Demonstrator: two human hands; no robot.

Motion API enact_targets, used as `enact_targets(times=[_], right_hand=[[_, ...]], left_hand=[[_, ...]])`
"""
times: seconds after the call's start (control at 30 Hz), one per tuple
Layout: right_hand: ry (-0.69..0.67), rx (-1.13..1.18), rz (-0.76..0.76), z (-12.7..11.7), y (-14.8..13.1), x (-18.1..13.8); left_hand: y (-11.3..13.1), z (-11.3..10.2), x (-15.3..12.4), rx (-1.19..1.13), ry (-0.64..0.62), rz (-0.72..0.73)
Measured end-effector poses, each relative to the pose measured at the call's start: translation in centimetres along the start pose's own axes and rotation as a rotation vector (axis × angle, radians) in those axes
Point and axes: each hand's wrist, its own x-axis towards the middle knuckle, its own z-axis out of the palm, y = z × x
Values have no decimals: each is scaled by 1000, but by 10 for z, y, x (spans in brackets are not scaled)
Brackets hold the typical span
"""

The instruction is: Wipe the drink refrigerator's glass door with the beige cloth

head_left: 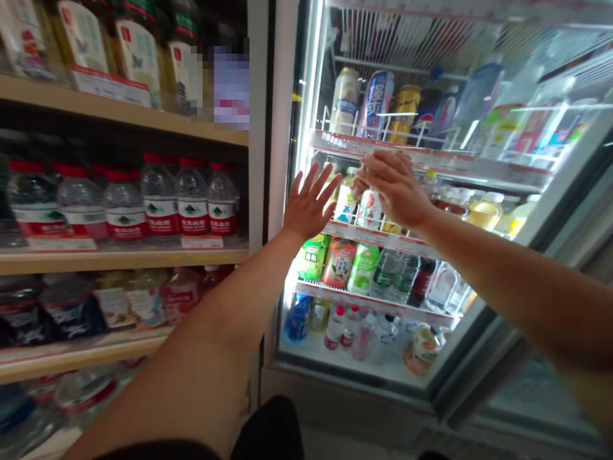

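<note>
My left hand [309, 207] is raised with its fingers spread, in front of the left side of a lit drinks fridge [437, 399]. It holds nothing. To its right, my right hand [395, 191] reaches up before the middle shelves, fingers stretched to the left and slightly bent, with no object visible in it. Whether either hand touches the fridge's glass front cannot be made out. Behind the hands stand a white bottle with a colourful label [345, 201] and a pale bottle with a red print [369, 209]. Part of that row is hidden by my right hand.
Above are tall cans [377, 105] behind a wire rail. Green and red drink bottles [340, 262] fill a lower shelf. At left, wooden shelving [129, 255] carries red-capped water bottles [160, 195]. A grey post [261, 160] separates shelving and fridge. My dark-clad knee [271, 428] shows below.
</note>
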Motion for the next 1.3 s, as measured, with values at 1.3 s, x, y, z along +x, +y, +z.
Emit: enact_targets(times=[1.3], right_hand=[[63, -16, 97, -2, 5, 10]], left_hand=[[-2, 1, -1, -83, 8, -20]])
